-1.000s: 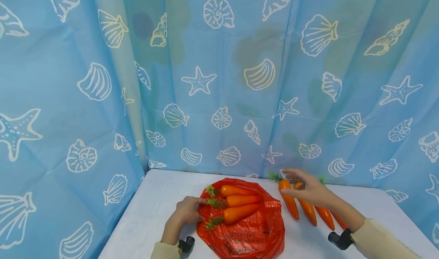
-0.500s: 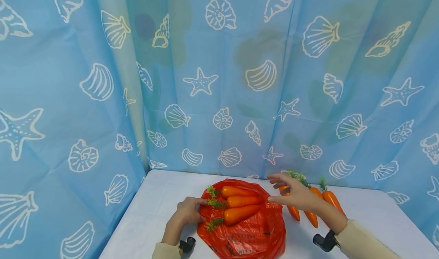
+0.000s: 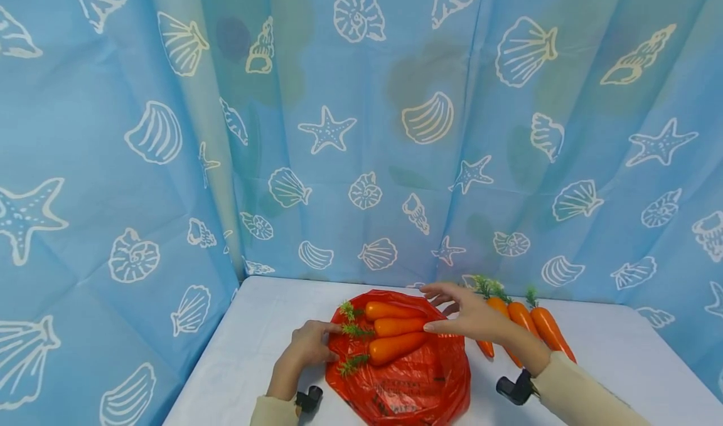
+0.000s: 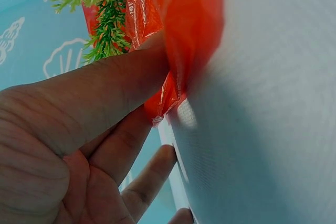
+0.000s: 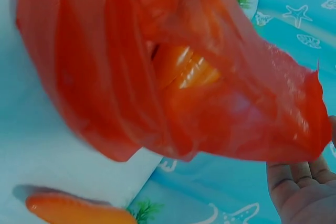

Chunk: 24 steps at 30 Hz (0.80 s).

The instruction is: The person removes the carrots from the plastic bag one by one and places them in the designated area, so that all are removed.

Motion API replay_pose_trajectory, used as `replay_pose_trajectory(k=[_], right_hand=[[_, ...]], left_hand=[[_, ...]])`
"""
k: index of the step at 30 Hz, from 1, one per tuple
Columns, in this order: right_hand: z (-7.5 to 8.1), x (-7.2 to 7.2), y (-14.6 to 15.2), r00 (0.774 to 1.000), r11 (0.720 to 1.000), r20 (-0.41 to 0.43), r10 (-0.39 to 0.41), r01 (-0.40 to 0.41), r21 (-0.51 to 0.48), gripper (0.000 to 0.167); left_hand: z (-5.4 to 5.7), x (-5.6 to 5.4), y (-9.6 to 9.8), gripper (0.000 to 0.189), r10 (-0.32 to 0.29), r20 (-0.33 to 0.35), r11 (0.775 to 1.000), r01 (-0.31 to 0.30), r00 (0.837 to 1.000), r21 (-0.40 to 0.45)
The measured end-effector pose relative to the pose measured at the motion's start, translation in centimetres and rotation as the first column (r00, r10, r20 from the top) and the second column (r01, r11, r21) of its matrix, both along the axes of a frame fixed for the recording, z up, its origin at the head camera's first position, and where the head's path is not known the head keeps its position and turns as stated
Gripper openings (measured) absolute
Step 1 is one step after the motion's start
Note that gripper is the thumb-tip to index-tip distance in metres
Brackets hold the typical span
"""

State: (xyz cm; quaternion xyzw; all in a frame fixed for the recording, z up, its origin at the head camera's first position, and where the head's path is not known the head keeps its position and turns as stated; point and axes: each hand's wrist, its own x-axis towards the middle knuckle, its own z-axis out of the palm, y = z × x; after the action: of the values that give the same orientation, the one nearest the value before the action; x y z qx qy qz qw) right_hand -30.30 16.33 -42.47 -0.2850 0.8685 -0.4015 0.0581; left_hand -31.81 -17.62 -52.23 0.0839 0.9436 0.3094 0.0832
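Note:
A red plastic bag lies on the white table with three orange carrots on it, their leafy green tops pointing left. My left hand is at the bag's left edge; in the left wrist view its thumb and forefinger pinch the red film. My right hand is over the bag's right rim, thumb beside the carrot tips and fingers spread apart from it. In the right wrist view, the bag hides the fingertips of that hand.
Several more carrots lie on the table to the right of the bag, partly under my right forearm. A blue curtain with shell prints stands behind the table and along its left side.
My right hand has moved left, from above the loose carrots to the bag's right rim. My left hand stays at the bag's left edge.

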Motion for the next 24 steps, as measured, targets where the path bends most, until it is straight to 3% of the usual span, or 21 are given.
replay_pose_trajectory(k=[8, 15, 24], right_hand=[[-0.2, -0.3, -1.5, 1.0, 1.0, 0.009, 0.018, -0.018, -0.017, 0.064], [-0.5, -0.1, -2.9, 0.997, 0.995, 0.04, 0.068, -0.065, -0.075, 0.06], [-0.9, -0.3, -3.7, 0.995, 0.994, 0.035, 0.095, -0.092, -0.065, 0.055]], left_hand=[[-0.1, 0.0, -0.2, 0.045, -0.028, -0.028, 1.0, 0.028, 0.999, -0.008], [-0.1, 0.0, -0.2, 0.045, -0.025, -0.027, 1.0, 0.025, 0.999, -0.001], [0.1, 0.1, -0.2, 0.045, -0.011, -0.012, 1.0, 0.011, 1.0, 0.018]])
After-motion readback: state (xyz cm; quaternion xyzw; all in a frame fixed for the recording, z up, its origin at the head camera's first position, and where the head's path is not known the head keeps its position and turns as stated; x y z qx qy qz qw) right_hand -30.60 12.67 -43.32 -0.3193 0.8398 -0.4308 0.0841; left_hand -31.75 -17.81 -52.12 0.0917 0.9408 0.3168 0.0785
